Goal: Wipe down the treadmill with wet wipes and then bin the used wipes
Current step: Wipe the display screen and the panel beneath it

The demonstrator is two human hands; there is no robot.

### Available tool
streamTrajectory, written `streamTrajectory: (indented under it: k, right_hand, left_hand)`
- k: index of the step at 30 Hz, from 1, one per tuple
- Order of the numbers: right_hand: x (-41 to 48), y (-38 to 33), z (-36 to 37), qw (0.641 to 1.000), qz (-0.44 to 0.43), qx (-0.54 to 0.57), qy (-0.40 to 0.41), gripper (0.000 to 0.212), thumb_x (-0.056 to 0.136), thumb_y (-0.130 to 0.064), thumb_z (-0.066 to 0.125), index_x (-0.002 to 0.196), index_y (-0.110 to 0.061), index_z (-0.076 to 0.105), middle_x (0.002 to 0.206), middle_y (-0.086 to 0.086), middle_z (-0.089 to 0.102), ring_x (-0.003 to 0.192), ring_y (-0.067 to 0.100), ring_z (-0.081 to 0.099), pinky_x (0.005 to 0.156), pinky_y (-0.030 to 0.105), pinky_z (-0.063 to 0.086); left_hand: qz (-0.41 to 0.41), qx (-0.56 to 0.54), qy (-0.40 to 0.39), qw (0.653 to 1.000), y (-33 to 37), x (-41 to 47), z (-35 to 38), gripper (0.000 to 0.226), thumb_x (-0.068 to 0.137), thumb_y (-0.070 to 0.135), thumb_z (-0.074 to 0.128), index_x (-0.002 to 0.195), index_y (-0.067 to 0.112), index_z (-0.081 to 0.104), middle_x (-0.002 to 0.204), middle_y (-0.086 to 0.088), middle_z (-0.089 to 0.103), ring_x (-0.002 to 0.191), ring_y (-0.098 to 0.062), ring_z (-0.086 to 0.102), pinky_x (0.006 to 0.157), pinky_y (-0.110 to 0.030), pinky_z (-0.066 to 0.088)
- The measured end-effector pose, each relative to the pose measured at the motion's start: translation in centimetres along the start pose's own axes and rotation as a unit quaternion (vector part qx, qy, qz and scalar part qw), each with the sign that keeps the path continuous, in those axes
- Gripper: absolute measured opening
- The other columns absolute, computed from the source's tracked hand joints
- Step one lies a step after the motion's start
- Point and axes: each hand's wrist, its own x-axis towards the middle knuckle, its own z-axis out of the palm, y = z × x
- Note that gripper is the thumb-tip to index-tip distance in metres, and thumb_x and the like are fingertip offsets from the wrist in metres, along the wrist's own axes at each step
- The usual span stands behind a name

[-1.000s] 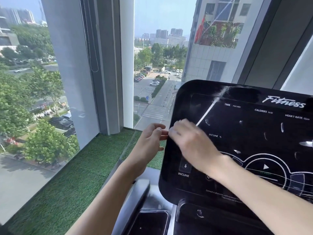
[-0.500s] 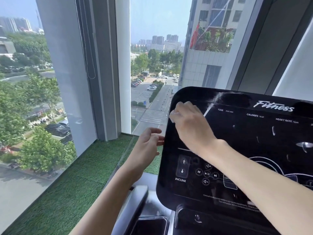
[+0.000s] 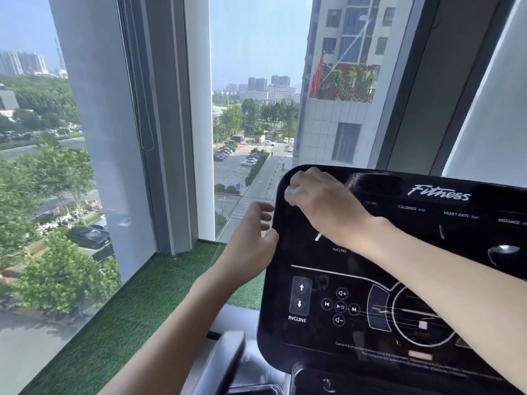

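The treadmill's glossy black console (image 3: 399, 280) fills the lower right, with "Fitness" lettering and touch buttons. My right hand (image 3: 322, 206) lies on the console's top left corner, fingers curled round a small white wet wipe (image 3: 293, 191) that peeks out under the fingertips. My left hand (image 3: 253, 238) is at the console's left edge, thumb against the edge and fingers loosely spread in the air, holding nothing.
A grey handrail (image 3: 225, 363) and a cup holder (image 3: 256, 390) sit below the console. Green artificial turf (image 3: 128, 309) covers the sill to the left, bounded by floor-to-ceiling windows and a grey pillar (image 3: 159, 138).
My right hand has slid the wipe upward from the console's middle left to its top left corner. My left hand stays by the left edge.
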Motion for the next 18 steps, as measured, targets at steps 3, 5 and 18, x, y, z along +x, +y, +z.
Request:
streamTrajectory:
  k: [3,5,18]
  right_hand:
    - [0.1,2.4,-1.4,0.986,0.149,0.051,0.044,0.016,0.090,0.010,0.055,0.095,0.000,0.066,0.099,0.011,0.055,0.100,0.029,0.052,0.082,0.041,0.052]
    - [-0.9,2.6,-2.1,0.974,0.192,0.084,0.082,0.019,0.089,0.011,0.055,0.102,0.003,0.067,0.100,0.014,0.059,0.100,0.031,0.055,0.085,0.043,0.053]
    - [-8.0,0.2,0.1,0.984,0.134,0.115,0.032,0.006,0.091,0.001,0.062,0.093,-0.004,0.064,0.096,0.004,0.056,0.088,0.023,0.058,0.076,0.033,0.051]
  left_hand:
    - [0.050,0.054,0.001,0.997,0.9,0.9,-0.2,0.043,0.096,0.010,0.052,0.135,0.023,0.039,0.133,0.003,0.048,0.112,-0.011,0.055,0.096,-0.033,0.048]
    - [0.089,0.107,-0.005,0.990,1.6,1.4,-0.1,0.053,0.096,0.011,0.053,0.143,0.024,0.033,0.145,0.003,0.036,0.117,-0.011,0.051,0.102,-0.027,0.042]
    - [0.157,0.337,-0.019,0.928,2.9,4.7,3.3,0.079,0.091,0.023,0.060,0.155,0.026,0.014,0.164,0.002,-0.011,0.150,-0.019,-0.012,0.118,-0.049,0.016]
